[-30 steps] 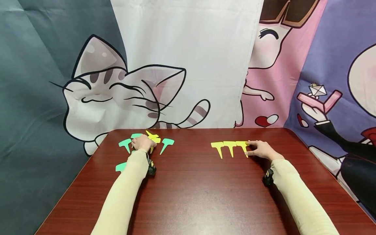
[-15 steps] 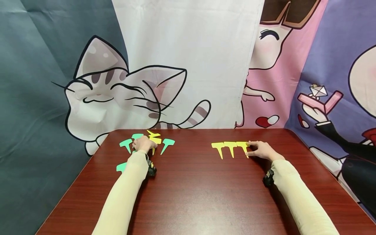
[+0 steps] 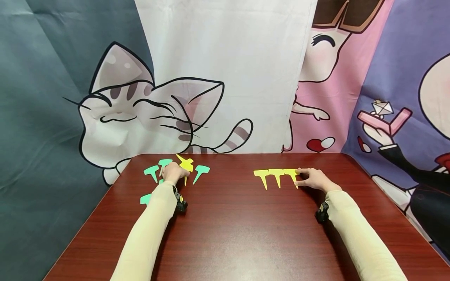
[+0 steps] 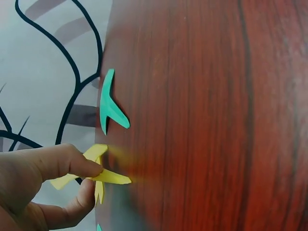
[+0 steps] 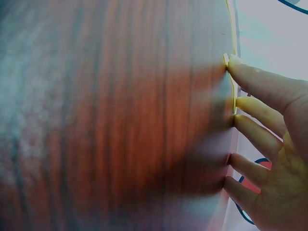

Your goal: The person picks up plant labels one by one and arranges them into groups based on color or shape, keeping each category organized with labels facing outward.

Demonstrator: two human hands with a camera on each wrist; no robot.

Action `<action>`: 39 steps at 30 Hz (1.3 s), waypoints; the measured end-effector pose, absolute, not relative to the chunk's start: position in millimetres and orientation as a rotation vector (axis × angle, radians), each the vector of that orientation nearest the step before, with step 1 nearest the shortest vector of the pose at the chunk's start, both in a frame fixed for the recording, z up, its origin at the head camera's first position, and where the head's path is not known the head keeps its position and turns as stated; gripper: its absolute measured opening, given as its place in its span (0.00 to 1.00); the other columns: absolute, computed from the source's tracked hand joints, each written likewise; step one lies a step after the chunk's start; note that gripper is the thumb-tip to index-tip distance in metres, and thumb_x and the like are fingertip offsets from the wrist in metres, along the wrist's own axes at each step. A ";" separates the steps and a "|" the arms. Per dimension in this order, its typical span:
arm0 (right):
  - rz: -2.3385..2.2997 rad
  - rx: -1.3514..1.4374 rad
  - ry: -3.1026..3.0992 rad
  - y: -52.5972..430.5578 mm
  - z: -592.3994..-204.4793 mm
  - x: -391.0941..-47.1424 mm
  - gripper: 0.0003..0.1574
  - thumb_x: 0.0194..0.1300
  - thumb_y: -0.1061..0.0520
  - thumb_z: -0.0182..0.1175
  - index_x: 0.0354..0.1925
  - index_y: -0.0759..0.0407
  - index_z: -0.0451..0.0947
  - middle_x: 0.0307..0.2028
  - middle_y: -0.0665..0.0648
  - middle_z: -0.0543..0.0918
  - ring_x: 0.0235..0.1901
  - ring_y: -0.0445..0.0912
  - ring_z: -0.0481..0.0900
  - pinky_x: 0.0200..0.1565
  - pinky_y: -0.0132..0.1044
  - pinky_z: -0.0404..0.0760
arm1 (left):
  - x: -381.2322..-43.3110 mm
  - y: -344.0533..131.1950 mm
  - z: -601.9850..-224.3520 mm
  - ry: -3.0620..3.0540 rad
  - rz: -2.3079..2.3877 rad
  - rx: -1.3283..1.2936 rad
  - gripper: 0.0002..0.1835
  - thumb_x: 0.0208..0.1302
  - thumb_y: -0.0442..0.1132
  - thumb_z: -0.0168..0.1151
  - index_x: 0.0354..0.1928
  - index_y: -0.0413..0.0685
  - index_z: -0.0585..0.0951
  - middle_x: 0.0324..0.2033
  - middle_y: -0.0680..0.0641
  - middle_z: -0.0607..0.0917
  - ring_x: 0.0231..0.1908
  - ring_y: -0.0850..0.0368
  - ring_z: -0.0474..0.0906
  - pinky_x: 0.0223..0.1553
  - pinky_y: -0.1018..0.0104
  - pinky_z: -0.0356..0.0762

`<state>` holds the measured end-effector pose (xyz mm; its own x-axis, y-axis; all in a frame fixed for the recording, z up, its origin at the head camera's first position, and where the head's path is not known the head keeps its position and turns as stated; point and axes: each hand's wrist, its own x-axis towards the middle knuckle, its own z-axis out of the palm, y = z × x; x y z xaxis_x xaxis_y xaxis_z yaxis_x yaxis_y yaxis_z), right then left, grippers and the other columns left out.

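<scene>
In the left wrist view, my left hand (image 4: 53, 178) pinches a yellow T-shaped plant label (image 4: 114, 177) between thumb and index finger. Another yellow label (image 4: 99, 194) overlaps it there. Seen from the head, this hand (image 3: 173, 173) is at the far left of the table, among green T-shaped labels. My right hand (image 3: 314, 180) rests at the right end of a row of three yellow labels, touching the rightmost label (image 3: 290, 172) with extended thumb and fingers. The middle label (image 3: 276, 172) and left label (image 3: 261, 173) lie with their heads side by side, stems toward me.
Green labels lie around the left hand: one to its right (image 3: 202, 169), one to its left (image 3: 151, 170), one behind it (image 3: 165, 162). Another green label (image 3: 145, 199) is partly hidden by the left sleeve. A cartoon-printed cloth (image 3: 225, 58) hangs beyond the table's (image 3: 239, 226) far edge.
The yellow labels beside my left hand have shifted and turned slightly as its fingers work on them. My right hand stays in place on the row.
</scene>
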<state>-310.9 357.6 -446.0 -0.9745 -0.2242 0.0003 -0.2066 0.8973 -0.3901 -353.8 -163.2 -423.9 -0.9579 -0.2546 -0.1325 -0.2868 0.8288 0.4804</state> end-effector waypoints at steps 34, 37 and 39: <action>-0.606 -0.316 3.018 357.7 -446.9 -313.3 0.45 0.53 0.39 0.67 0.62 0.62 0.70 0.62 0.70 0.71 0.62 0.71 0.62 0.60 0.66 0.61 | -351.0 -123.8 -413.9 3.051 0.762 -0.196 0.11 0.56 0.36 0.56 0.21 0.40 0.81 0.71 0.36 0.56 0.72 0.35 0.41 0.71 0.40 0.38; -0.609 -0.313 3.013 357.9 -447.2 -313.5 0.46 0.53 0.39 0.67 0.63 0.62 0.70 0.62 0.70 0.70 0.62 0.71 0.62 0.61 0.65 0.61 | -350.6 -116.8 -415.1 3.062 0.764 -0.177 0.10 0.55 0.36 0.57 0.22 0.40 0.84 0.71 0.36 0.57 0.72 0.35 0.43 0.70 0.40 0.40; -0.612 -0.310 3.010 357.9 -446.7 -313.5 0.46 0.53 0.39 0.67 0.63 0.62 0.70 0.62 0.70 0.70 0.63 0.70 0.61 0.61 0.65 0.61 | -350.2 -111.6 -415.5 3.073 0.768 -0.168 0.10 0.54 0.36 0.58 0.21 0.40 0.83 0.70 0.36 0.58 0.72 0.35 0.44 0.70 0.40 0.41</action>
